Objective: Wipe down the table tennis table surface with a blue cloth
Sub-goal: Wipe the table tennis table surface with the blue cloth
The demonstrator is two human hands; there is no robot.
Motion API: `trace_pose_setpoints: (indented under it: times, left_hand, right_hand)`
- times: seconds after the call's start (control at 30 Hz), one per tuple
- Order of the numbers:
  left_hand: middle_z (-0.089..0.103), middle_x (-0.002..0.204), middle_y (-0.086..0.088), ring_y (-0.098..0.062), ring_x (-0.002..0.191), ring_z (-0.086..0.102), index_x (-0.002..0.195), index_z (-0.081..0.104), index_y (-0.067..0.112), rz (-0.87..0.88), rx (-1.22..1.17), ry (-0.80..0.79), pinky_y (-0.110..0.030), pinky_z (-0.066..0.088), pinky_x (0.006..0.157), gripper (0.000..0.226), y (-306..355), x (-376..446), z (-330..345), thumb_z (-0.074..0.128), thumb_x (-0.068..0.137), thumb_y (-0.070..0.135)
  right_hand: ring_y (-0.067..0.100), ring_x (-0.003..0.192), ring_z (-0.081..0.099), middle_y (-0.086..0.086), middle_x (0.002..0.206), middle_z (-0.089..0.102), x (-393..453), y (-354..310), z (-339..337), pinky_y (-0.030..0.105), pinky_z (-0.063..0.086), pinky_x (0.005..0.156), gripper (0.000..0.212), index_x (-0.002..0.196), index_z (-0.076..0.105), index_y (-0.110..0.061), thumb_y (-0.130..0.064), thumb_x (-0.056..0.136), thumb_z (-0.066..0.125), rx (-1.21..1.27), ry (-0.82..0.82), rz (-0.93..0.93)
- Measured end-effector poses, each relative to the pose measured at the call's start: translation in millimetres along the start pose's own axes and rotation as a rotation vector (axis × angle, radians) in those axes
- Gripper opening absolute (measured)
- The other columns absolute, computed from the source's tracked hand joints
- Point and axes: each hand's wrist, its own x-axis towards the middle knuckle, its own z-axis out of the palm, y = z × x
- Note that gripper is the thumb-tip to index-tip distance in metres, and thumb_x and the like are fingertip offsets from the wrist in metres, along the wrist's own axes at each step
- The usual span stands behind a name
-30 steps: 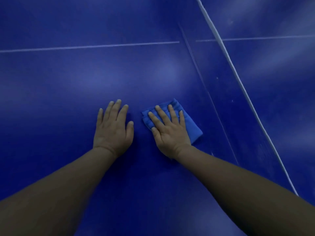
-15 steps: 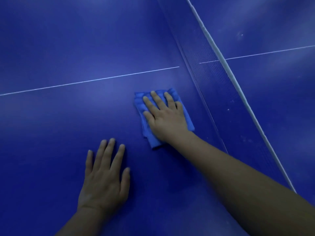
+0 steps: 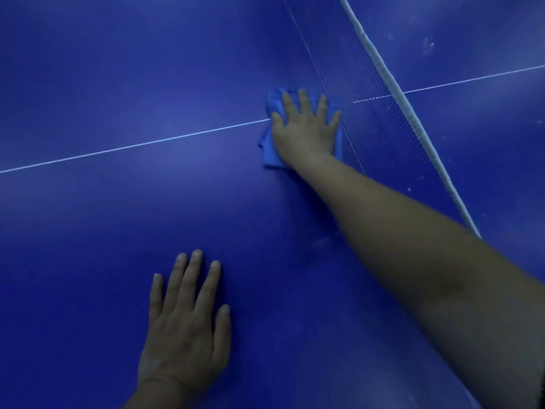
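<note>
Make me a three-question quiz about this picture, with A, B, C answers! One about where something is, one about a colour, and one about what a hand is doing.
1. Where is the cloth?
A. Beside the net, on the white centre line
B. Under the left hand
C. Hanging over the net

2. What colour is the table?
A. Green
B. Blue
C. Red

3. What is the left hand doing?
A. Gripping the cloth
B. Making a fist
C. Resting flat on the table

Answers:
1. A: the cloth lies under the right hand, next to the net, where the white centre line ends.
2. B: the whole surface is dark blue.
3. C: its fingers are straight, spread on the bare surface and hold nothing.
</note>
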Motion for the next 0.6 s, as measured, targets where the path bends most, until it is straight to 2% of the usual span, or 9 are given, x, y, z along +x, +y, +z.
trace_pose_setpoints:
  times: [0.17, 0.23, 0.33, 0.43, 0.53, 0.6]
  left_hand:
    - [0.034, 0.16, -0.014, -0.032, 0.151, 0.024, 0.146, 0.048, 0.008, -0.015, -0.01, -0.015, -0.061, 0.017, 0.117, 0.065, 1.8, 0.9, -0.8, 0.038, 0.091, 0.042]
    - [0.034, 0.16, -0.014, -0.032, 0.151, 0.024, 0.146, 0.049, 0.008, -0.017, -0.014, -0.014, -0.062, 0.018, 0.117, 0.065, 2.2, 0.3, -0.7, 0.038, 0.091, 0.042]
    - [0.033, 0.16, -0.014, -0.032, 0.151, 0.024, 0.147, 0.049, 0.008, -0.013, -0.019, -0.008, -0.061, 0.018, 0.117, 0.066, 1.2, -0.1, -1.2, 0.037, 0.091, 0.041]
    - [0.032, 0.161, -0.014, -0.032, 0.151, 0.024, 0.148, 0.046, 0.009, -0.012, -0.022, -0.005, -0.06, 0.016, 0.118, 0.065, 1.8, -1.3, -0.8, 0.036, 0.092, 0.041]
    - [0.029, 0.162, -0.013, -0.03, 0.152, 0.02, 0.15, 0.043, 0.01, -0.019, -0.012, -0.024, -0.058, 0.013, 0.12, 0.064, 2.0, -1.3, -2.2, 0.033, 0.094, 0.041]
    - [0.029, 0.162, -0.013, -0.03, 0.153, 0.018, 0.15, 0.042, 0.01, -0.024, -0.008, -0.035, -0.058, 0.011, 0.12, 0.065, 2.1, -0.8, -2.9, 0.032, 0.095, 0.042]
  right_hand:
    - [0.031, 0.154, -0.006, -0.005, 0.169, 0.0, -112.6, 49.7, 5.3, 0.058, -0.003, 0.122, 0.06, 0.159, 0.008, -0.036, -0.054, 0.103, 0.017, -0.071, -0.021, 0.068]
    - [0.034, 0.153, -0.006, -0.004, 0.169, 0.001, -107.5, 37.8, 9.5, 0.059, -0.004, 0.121, 0.06, 0.159, 0.01, -0.035, -0.053, 0.103, 0.02, -0.067, -0.02, 0.074]
    - [0.035, 0.153, -0.002, -0.003, 0.168, 0.007, -52.5, -1.9, 9.8, 0.06, -0.005, 0.119, 0.059, 0.159, 0.016, -0.035, -0.053, 0.103, 0.024, -0.006, -0.013, -0.015]
    - [0.035, 0.153, -0.003, -0.003, 0.168, 0.007, 2.2, -24.5, 2.5, 0.06, -0.006, 0.12, 0.061, 0.159, 0.014, -0.036, -0.055, 0.102, 0.021, 0.016, -0.035, -0.052]
    - [0.033, 0.154, -0.004, -0.004, 0.168, 0.007, 3.4, -0.5, 0.7, 0.059, -0.005, 0.121, 0.061, 0.159, 0.014, -0.035, -0.055, 0.102, 0.019, 0.005, -0.023, 0.001]
    - [0.03, 0.154, -0.002, -0.004, 0.168, 0.007, -41.7, 31.3, 1.7, 0.057, -0.003, 0.122, 0.061, 0.159, 0.015, -0.035, -0.054, 0.102, 0.019, 0.017, 0.008, 0.039]
